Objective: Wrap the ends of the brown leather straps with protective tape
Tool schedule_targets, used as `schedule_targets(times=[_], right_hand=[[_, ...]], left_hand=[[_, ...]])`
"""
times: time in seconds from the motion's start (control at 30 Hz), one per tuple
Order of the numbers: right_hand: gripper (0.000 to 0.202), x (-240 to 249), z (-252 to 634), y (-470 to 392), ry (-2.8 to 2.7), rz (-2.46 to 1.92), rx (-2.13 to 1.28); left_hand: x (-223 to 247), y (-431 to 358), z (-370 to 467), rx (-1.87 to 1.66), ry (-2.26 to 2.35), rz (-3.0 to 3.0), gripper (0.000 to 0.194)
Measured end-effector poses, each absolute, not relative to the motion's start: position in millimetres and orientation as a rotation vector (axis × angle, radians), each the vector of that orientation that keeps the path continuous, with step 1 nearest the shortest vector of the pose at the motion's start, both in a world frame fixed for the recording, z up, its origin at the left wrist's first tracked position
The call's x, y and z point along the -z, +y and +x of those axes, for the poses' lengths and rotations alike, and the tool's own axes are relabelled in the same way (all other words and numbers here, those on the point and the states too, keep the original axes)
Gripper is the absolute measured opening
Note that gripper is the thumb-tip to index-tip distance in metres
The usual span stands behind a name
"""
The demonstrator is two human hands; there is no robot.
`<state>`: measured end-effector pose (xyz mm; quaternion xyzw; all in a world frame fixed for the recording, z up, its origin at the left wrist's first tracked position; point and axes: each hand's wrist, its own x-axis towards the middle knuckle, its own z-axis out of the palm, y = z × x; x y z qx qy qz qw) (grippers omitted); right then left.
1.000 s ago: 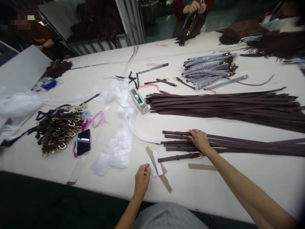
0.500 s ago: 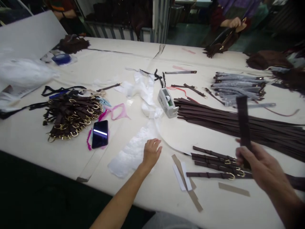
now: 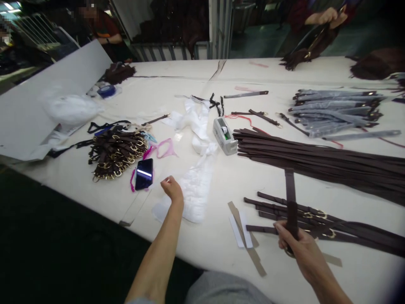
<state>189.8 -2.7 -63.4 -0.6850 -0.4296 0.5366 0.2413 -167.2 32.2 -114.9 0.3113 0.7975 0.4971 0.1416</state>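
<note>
My right hand (image 3: 300, 245) is closed round a dark brown strap (image 3: 291, 192), which stands up from the fingers; a gold ring shows just below them. Under and beyond that hand lie several brown straps with gold rings (image 3: 321, 214). My left hand (image 3: 172, 188) is curled closed above the table, beside a stack of thin white sheets (image 3: 198, 194). Whatever its fingers may hold is too small to make out. A black phone (image 3: 144, 174) rests to the left of this hand. Brown and white strips (image 3: 242, 228) lie between the two hands.
Beyond the hands stands a grey tape dispenser (image 3: 225, 137). Long brown straps (image 3: 300, 156) spread to the right, below plastic-wrapped straps (image 3: 335, 107). A heap of straps with gold rings (image 3: 118, 152) lies left. Across the table, another person's hands (image 3: 330, 17) hold a dark brown item.
My left hand has moved left from the white sheets towards the phone, its fingers now curled. My right hand has come left and down with the strap. The view has shifted left.
</note>
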Motion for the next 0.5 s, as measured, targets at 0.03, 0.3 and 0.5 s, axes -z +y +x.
schedule_targets(times=[0.03, 0.3, 0.5], right_hand=[[0.047, 64.1, 189.4, -5.8, -1.185, -1.878, -1.485], [0.040, 56.5, 174.6, -11.6, -1.353, -1.699, -1.591], [0.037, 59.7, 171.1, -10.8, -1.465, -1.564, -1.695]], left_hand=[[115.3, 15.6, -160.4, -1.343, 2.277, 0.980, 0.026], [141.3, -48.1, -117.2, -0.690, 1.934, 1.394, 0.014], [125.9, -37.8, -146.7, -0.628, 1.843, 1.309, 0.024]])
